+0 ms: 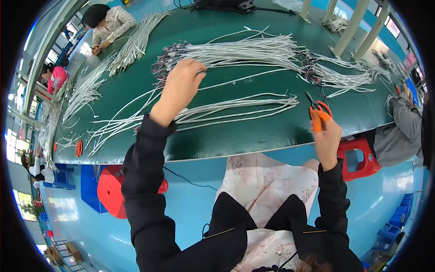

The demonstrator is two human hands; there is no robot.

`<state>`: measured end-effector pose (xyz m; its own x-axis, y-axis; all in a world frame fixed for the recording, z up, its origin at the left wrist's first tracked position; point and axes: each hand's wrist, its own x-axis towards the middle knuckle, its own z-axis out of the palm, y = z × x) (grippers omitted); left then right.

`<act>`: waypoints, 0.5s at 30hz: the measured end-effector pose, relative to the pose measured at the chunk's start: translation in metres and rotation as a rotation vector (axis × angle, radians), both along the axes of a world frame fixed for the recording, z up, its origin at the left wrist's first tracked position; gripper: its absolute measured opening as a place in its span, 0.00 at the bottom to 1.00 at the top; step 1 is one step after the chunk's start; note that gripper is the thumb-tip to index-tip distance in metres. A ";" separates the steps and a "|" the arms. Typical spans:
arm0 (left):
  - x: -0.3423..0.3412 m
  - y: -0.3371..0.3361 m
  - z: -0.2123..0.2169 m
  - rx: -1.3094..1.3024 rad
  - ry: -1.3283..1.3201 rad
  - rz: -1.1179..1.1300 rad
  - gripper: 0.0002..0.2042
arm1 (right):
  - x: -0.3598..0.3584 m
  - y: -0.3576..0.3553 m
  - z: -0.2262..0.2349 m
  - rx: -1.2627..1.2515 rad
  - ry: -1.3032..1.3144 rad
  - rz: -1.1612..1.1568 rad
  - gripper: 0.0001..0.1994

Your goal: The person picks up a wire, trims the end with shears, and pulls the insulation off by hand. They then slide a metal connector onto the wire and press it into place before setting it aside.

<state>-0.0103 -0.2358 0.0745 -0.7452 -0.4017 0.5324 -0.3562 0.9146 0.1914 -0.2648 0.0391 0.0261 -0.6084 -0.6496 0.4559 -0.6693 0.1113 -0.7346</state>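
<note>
My left hand [180,88] reaches out over the green table [235,136] and rests on the near end of a big bundle of grey-white cables [244,51], its fingers curled at the dark connector ends. Whether it grips a cable cannot be told. My right hand [325,133] is at the table's near right edge, closed on orange-handled snips [318,112] whose dark blades point away from me. Between the hands lies a smaller bundle of white cables [226,109], flat on the table.
More cable bundles [131,45] lie at the far left, with loose cables [86,88] beside them. Another orange tool [79,148] sits at the left edge. Other people work at the far left [108,22] and right [401,122]. Red stools [113,190] stand below.
</note>
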 end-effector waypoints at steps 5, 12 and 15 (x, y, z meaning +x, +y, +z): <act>-0.073 -0.029 -0.011 0.022 -0.061 -0.106 0.09 | -0.006 0.008 -0.021 0.005 -0.208 0.017 0.08; -0.119 -0.046 -0.036 -0.275 -0.186 0.014 0.03 | -0.010 0.011 -0.026 -0.049 -0.286 0.040 0.08; -0.125 -0.046 -0.039 -0.331 -0.178 0.024 0.03 | -0.013 0.012 -0.030 -0.077 -0.222 0.040 0.08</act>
